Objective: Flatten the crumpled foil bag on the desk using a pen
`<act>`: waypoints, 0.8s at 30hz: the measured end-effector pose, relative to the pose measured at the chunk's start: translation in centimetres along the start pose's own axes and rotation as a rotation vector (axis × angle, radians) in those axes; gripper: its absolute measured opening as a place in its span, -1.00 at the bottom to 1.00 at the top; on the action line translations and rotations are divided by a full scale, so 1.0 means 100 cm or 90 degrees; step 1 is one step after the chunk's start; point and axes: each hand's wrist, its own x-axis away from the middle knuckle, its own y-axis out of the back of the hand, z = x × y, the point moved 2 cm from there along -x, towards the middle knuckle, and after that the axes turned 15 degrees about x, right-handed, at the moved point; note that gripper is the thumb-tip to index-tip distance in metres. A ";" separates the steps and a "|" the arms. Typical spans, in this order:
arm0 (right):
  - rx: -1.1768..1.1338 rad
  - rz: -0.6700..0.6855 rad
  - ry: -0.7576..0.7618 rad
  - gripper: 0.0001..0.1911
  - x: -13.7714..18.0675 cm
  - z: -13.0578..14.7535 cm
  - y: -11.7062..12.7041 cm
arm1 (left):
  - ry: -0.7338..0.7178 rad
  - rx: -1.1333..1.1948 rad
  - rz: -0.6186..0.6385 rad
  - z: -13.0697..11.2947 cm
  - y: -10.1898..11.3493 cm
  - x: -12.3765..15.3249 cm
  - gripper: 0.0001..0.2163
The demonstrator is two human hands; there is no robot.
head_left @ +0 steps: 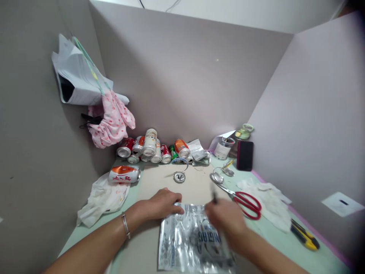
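Note:
A flattened silver sheet of can metal [188, 243] with blue lettering lies on the beige board [159, 179] in front of me. My left hand [162, 203] rests palm down on the sheet's top left corner, fingers stretched flat. My right hand [228, 220] is blurred by motion over the sheet's right side; its fingers are closed round a thin dark pen-like tool [214, 196] that points up and away.
Red-handled scissors [245, 203] lie right of the sheet. A can lid [179, 177] and a cut metal ring [218, 177] sit further back. Several drink cans [151, 148] are piled at the back wall, one orange can [124, 174] lies left. A yellow utility knife [304, 235], white gloves [265, 198] and a crumpled cloth [102, 198] lie around.

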 end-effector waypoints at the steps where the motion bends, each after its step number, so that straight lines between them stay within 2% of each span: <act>1: 0.013 0.000 0.010 -0.56 -0.004 -0.003 -0.014 | 0.002 0.000 0.002 0.000 0.000 0.000 -0.77; 3: 0.038 -0.008 0.010 -0.51 -0.008 -0.010 -0.026 | 0.006 0.003 0.009 0.001 0.000 -0.002 -0.77; 7: 0.059 -0.043 -0.051 -0.59 -0.013 -0.018 -0.009 | 0.003 0.016 0.024 0.004 -0.002 -0.005 -0.77; 9: -0.015 -0.088 -0.123 -0.57 -0.017 -0.018 0.000 | 0.006 0.019 0.031 0.006 -0.002 -0.006 -0.78; 12: -0.187 -0.081 -0.198 -0.48 -0.021 -0.018 -0.002 | 0.011 0.018 0.045 0.007 -0.004 -0.009 -0.79; 16: -0.313 -0.015 -0.221 -0.31 -0.012 -0.023 -0.008 | 0.017 0.017 0.060 0.010 -0.006 -0.011 -0.79; 20: -0.352 0.145 -0.189 -0.16 -0.005 -0.033 -0.025 | 0.022 0.022 0.078 0.015 -0.009 -0.014 -0.79; 22: -0.357 0.226 -0.186 -0.15 -0.008 -0.038 -0.037 | 0.027 0.025 0.086 0.017 -0.010 -0.015 -0.79; 24: -0.385 0.254 -0.204 -0.15 -0.013 -0.043 -0.046 | 0.031 0.025 0.094 0.017 -0.010 -0.016 -0.77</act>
